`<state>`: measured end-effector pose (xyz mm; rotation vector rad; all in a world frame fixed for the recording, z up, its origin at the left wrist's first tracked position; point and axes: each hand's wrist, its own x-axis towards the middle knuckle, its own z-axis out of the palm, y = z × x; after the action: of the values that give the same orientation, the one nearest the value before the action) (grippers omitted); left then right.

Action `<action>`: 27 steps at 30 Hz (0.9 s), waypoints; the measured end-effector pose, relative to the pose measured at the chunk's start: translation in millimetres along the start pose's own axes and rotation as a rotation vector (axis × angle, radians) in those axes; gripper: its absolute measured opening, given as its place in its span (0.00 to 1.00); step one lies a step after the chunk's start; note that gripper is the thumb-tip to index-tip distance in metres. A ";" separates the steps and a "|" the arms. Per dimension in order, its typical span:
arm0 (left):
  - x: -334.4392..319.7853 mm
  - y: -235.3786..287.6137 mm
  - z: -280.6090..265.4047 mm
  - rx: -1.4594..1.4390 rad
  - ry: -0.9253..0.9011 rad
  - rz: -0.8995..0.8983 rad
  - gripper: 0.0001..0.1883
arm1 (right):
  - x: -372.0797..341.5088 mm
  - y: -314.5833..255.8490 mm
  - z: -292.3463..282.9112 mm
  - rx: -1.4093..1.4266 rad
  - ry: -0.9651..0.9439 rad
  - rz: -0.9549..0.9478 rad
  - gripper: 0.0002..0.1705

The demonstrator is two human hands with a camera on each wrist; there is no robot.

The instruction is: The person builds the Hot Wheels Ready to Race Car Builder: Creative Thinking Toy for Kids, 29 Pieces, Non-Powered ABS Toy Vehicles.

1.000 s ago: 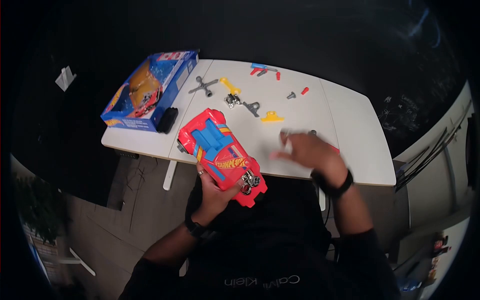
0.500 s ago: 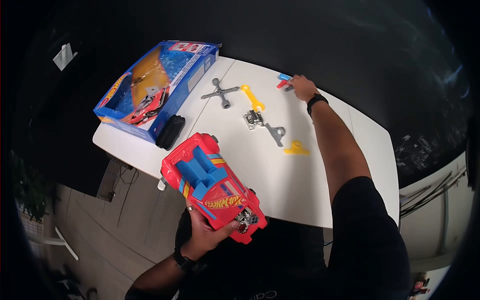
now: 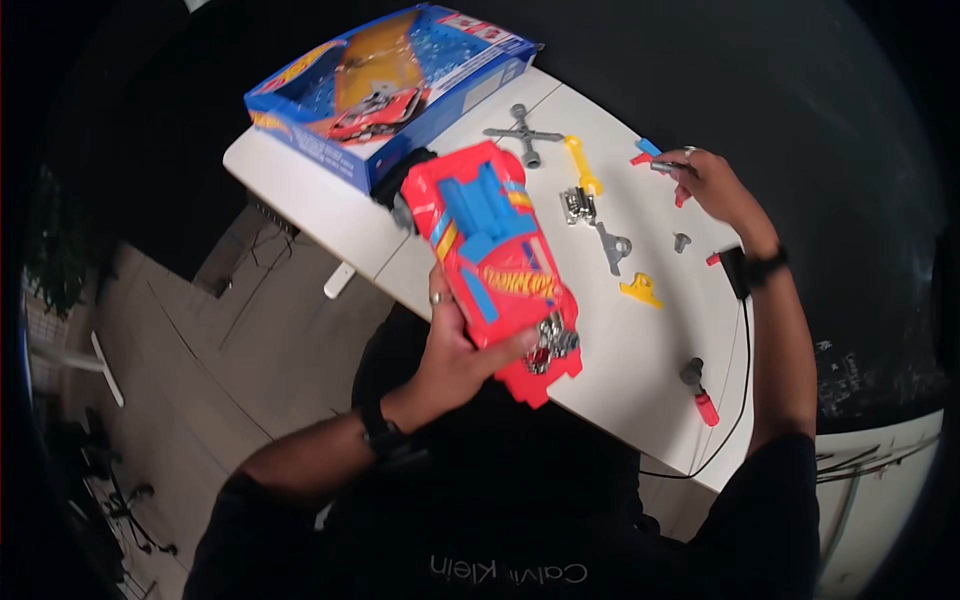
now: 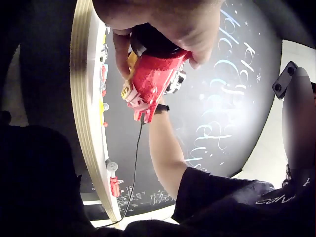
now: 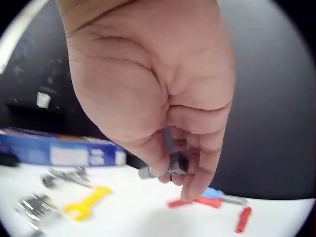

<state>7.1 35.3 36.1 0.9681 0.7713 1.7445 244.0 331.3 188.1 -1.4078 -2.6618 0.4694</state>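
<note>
My left hand (image 3: pixel 455 355) grips the red toy car (image 3: pixel 505 285) by its side, thumb beside the chrome engine (image 3: pixel 552 345) at the front end. The car has blue seats and yellow and blue stripes, and is held up over the table's near edge. Above the table's far edge, my right hand (image 3: pixel 722 195) pinches a grey toy bolt (image 5: pixel 178 163) between thumb and fingers. Close behind that hand lies a blue and red toy tool (image 5: pixel 212 197), with a red peg (image 5: pixel 243 219) beside it.
A blue toy box (image 3: pixel 440 125) stands at the table's left end. Between the hands lie a grey cross wrench (image 3: pixel 523 135), a yellow wrench (image 3: pixel 580 165), a chrome engine part (image 3: pixel 578 206), a grey bracket (image 3: pixel 613 248) and a yellow bracket (image 3: pixel 642 290). A black cable (image 3: pixel 745 370) crosses the right side.
My right hand went from the near right of the table to the tool at the far edge, and now holds the grey bolt. My left hand keeps hold of the car.
</note>
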 end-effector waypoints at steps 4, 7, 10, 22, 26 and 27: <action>20.6 0.1 0.6 -0.084 0.000 -0.018 0.45 | -125.3 -115.0 15.8 0.169 0.065 -0.424 0.18; 27.3 -3.6 3.7 -0.102 -0.015 0.015 0.42 | -183.3 -165.6 35.1 0.198 0.153 -0.427 0.12; 28.3 -1.6 10.8 -0.122 -0.026 0.019 0.42 | -194.9 -176.3 55.0 0.122 0.291 -0.378 0.07; 27.0 2.0 28.4 -0.251 0.012 0.034 0.41 | -202.2 -178.6 71.6 0.066 0.439 -0.427 0.06; 30.9 -5.0 30.1 -0.198 -0.025 0.067 0.40 | -195.8 -163.6 75.5 -0.023 0.481 -0.430 0.03; 31.2 -6.4 29.0 -0.191 -0.021 0.061 0.41 | -196.8 -160.7 75.5 0.026 0.429 -0.425 0.02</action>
<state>28.3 68.8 53.0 0.8870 0.5553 1.8209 212.1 68.4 178.4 -0.7824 -2.4760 0.1361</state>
